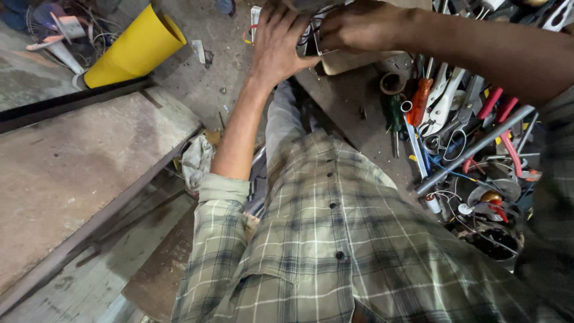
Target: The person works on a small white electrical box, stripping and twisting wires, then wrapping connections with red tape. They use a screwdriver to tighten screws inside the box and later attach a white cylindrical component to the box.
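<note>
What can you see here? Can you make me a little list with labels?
left hand: left hand spread over a small wired part at the top edge
right hand: right hand gripping the same part
bench: worn workbench
tools: pile of pliers, scissors and screwdrivers on the right
left side: yellow roll
clothing: checked shirt

Left arm extends straight forward from a rolled-up plaid sleeve, forearm bare, wrist bent slightly back; left hand (281,39) is spread, fingers splayed and pointing away from the body, palm down. Right arm enters from the right edge, forearm bare, crossing leftward. Right hand (353,27) is curled, knuckles up, its fingertips meeting the left hand's thumb side.
</note>
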{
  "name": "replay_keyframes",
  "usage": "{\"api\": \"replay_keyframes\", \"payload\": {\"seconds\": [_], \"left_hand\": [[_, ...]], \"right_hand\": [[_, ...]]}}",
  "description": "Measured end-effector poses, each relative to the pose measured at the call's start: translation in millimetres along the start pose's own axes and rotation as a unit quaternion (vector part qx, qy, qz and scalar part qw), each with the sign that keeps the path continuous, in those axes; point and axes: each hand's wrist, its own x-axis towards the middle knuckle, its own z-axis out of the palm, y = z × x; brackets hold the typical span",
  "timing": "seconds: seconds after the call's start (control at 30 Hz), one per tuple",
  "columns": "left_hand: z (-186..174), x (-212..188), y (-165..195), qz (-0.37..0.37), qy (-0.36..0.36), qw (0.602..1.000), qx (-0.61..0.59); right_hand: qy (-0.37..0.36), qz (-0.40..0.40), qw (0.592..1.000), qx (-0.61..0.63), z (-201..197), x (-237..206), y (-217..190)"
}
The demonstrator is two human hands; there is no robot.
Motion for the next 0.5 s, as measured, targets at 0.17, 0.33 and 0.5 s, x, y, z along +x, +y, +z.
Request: {"api": "replay_keyframes", "payload": {"seconds": [0.17, 0.33, 0.5], "left_hand": [[3, 1, 0, -0.003, -0.002, 1.000, 0.002], [5, 1, 0, -0.001, 0.007, 1.000, 0.009], [7, 3, 2, -0.015, -0.006, 1.000, 0.013]], "right_hand": [[-0.124, 0.116, 0.971, -0.167, 7, 4, -6], [-0.112, 0.120, 0.976, -0.143, 19, 10, -2], [-0.148, 0.015, 0.914, -0.377, 13, 12, 0]]}}
